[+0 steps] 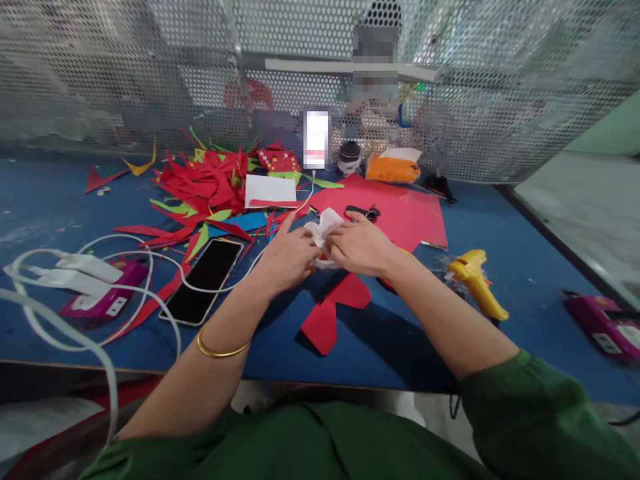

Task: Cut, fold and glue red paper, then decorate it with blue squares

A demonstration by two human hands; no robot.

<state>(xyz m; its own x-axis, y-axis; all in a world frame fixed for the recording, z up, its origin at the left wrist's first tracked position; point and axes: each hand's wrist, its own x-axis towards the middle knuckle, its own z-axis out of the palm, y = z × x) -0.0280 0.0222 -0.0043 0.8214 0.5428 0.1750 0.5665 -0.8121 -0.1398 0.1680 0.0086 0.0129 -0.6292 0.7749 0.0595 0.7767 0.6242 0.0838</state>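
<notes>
A crumpled white tissue [327, 221] stands up between my two hands at the middle of the table. My left hand [294, 255] has its fingers closed on the tissue's left side, with the thumb raised. From the right, my right hand [361, 245] pinches the same tissue with bent fingers. A small bit of red or orange shows under the fingertips, too covered to name. Just in front of my hands lies a cut red paper shape [336, 312], flat on the blue table [280, 347]. Beneath and behind my right hand spreads a red paper sheet [395, 210].
Red and green paper scraps [210, 183] pile up at the left. A dark phone [205, 280] and white cables lie nearer, beside a purple power strip [107, 290]. A yellow glue gun [477, 280] rests right. An orange tissue pack [393, 167] and lit phone [315, 140] stand behind.
</notes>
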